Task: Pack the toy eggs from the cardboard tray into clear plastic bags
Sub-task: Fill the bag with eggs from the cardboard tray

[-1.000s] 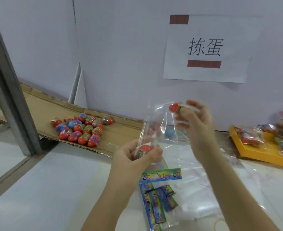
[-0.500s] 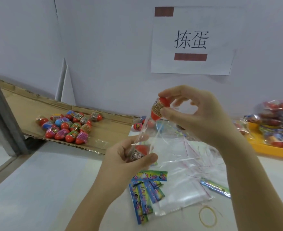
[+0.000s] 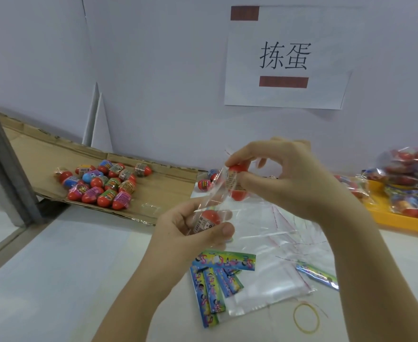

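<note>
A white paper sheet (image 3: 285, 58) is fixed on the pale wall (image 3: 153, 70) with two pieces of dark red tape. It carries two large black characters, 拣蛋.

The left hand (image 3: 190, 233) holds a red toy egg (image 3: 206, 220). Its fingers and thumb are curled round the egg and grip also the lower part of a clear plastic bag (image 3: 217, 193). The wrapper of this egg shows a barcode, but the small print is not readable. Whether the egg is inside the film or behind it, I cannot tell. The right hand (image 3: 284, 178) is higher, at the mouth of the bag. Its thumb and fingertips pinch a second red egg (image 3: 236, 181) with a printed band, also too small to read.

The cardboard tray (image 3: 158, 193) lies at the left against the wall, with a group of loose eggs (image 3: 102, 183) in red, blue and pink on it. Two more eggs (image 3: 204, 185) rest just beside the tray's right end. On the white table (image 3: 55, 280), below the hands, lies a pile of flat bags (image 3: 264, 257), with colourful printed cards (image 3: 215, 280) at its near left edge and a yellow rubber band (image 3: 306, 319) near it. At the far right a yellow tray (image 3: 400, 218) carries filled bags (image 3: 410, 169). A grey metal post (image 3: 3, 164) stands at the left.
</note>
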The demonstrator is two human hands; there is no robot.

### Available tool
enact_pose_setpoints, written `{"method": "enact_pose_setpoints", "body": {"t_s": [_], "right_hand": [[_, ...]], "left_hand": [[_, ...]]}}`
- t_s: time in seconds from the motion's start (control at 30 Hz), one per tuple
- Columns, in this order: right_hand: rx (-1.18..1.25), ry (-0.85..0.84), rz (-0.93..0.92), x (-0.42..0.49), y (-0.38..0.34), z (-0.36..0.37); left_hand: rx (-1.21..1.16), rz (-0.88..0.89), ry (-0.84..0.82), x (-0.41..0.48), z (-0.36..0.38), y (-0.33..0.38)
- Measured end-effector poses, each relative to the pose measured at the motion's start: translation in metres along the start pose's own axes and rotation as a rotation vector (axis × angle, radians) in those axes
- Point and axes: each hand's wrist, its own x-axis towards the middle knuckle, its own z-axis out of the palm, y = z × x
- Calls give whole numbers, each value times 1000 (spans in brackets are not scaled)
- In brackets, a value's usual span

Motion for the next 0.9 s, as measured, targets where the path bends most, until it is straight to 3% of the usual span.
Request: {"method": "enact_pose_setpoints", "body": {"t_s": [0.23, 0.4, 0.67, 0.9], "right_hand": [[125, 42, 12, 2, -3, 3], [88, -30, 13, 3, -3, 4], [96, 58, 19, 7, -5, 18], [-38, -36, 65, 8, 6, 16]], "left_hand": [[-91, 5, -14, 0, 4, 0], [-80, 3, -4, 1, 3, 0], [-90, -16, 33, 2, 4, 0], [-40, -10, 2, 2, 7, -2]]}}
